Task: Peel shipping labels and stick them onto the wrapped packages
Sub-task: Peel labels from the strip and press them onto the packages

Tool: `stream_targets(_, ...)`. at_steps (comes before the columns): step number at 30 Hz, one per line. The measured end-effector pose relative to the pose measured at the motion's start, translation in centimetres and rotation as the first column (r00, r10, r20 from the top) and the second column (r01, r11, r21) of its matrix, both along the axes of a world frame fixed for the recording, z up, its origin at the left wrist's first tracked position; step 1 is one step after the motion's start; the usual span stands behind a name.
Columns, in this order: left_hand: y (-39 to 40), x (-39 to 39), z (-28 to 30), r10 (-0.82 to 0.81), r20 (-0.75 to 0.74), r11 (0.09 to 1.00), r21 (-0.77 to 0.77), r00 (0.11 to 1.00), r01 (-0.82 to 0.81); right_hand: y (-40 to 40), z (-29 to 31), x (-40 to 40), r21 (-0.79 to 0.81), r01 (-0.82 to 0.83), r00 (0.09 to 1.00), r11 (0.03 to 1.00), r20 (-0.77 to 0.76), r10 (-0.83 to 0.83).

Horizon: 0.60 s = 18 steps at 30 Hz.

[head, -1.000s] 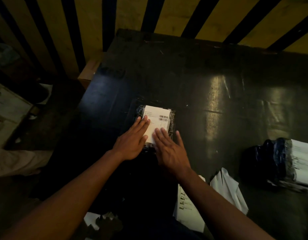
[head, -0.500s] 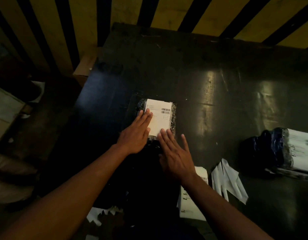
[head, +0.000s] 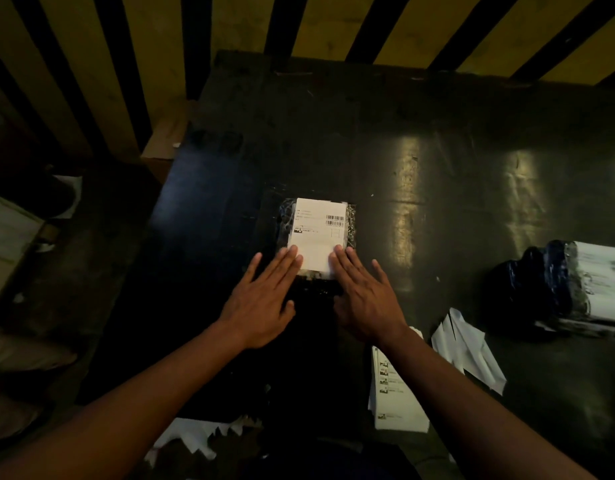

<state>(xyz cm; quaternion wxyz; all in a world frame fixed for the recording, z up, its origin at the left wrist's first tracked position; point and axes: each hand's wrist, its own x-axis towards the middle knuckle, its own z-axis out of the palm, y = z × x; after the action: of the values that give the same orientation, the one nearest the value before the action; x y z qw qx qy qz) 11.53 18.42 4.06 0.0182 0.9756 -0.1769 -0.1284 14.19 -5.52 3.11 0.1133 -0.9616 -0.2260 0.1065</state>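
Observation:
A small package [head: 285,216] wrapped in dark plastic lies on the black table, with a white shipping label [head: 318,230] bearing barcodes stuck flat on its top. My left hand [head: 264,299] lies flat with straight fingers, its fingertips pressing the label's near left corner. My right hand [head: 363,296] is flat as well, fingertips on the label's near right corner. A stack of unpeeled labels [head: 392,396] sits near my right forearm.
Peeled white backing papers [head: 468,351] lie to the right of the label stack. More paper scraps [head: 195,438] lie at the near edge. A labelled dark-wrapped package [head: 569,289] rests at the far right. The black table [head: 437,140] meets a yellow-and-black striped wall behind.
Both hands slid back toward me along the label, from its middle to its near edge. More of the label's printed face shows now.

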Motion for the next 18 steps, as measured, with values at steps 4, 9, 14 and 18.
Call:
stream_targets(4, 0.9, 0.1, 0.9, 0.046, -0.026, 0.995, -0.086, 0.999, -0.048, 0.5, 0.4, -0.1, 0.012, 0.033, 0.999, 0.999, -0.039, -0.032)
stream_targets(9, -2.7, 2.3, 1.1, -0.015, -0.037, 0.985, -0.174, 0.999, 0.009, 1.2, 0.9, 0.0, 0.014, 0.065, 0.995, 0.998, -0.072, -0.064)
stream_targets(14, -2.2, 3.7, 1.1, -0.025, -0.016, 0.995, -0.097, 1.0, 0.023, 0.6, 0.8, 0.0, -0.003, 0.074, 0.995, 0.997, -0.062, -0.074)
stream_targets(18, 1.3, 3.0, 1.7, -0.009, -0.027, 0.999, -0.043, 1.0, 0.007, 0.8, 1.3, 0.1, 0.002, 0.071, 0.994, 0.998, -0.08, -0.07)
